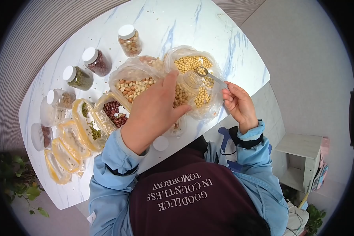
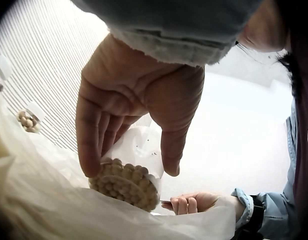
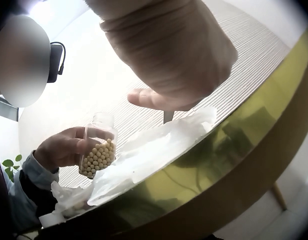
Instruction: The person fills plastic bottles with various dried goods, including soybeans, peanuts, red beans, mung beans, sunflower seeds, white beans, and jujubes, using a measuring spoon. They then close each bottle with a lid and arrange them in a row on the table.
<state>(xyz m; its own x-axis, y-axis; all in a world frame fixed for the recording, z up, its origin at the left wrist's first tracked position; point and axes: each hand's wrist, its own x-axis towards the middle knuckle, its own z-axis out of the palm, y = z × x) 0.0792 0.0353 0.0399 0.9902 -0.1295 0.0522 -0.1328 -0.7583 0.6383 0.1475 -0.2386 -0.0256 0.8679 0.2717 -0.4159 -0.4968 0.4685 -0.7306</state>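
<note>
My left hand [image 1: 155,104] grips a clear jar [image 3: 99,155] of soybeans, thumb on one side and fingers on the other. The uncapped mouth of the jar tilts toward my right side, over an open plastic bag [image 1: 181,50] of soybeans [image 1: 192,63]. Between the fingers and thumb of my right hand [image 1: 240,104] is the handle of a metal spoon [image 1: 218,80]. Its bowl is right by the jar's mouth, above the soybeans. In the right wrist view only a short piece of the spoon shows below the hand.
A bag of peanuts [image 1: 135,87] stands left of the soybeans. Further left lie yellow-edged bags, one with dark red beans [image 1: 113,111], one with mung beans [image 1: 94,133]. White-lidded jars, including a peanut jar [image 1: 131,45], line the far side. A white lid [image 1: 161,143] lies near the table's front edge.
</note>
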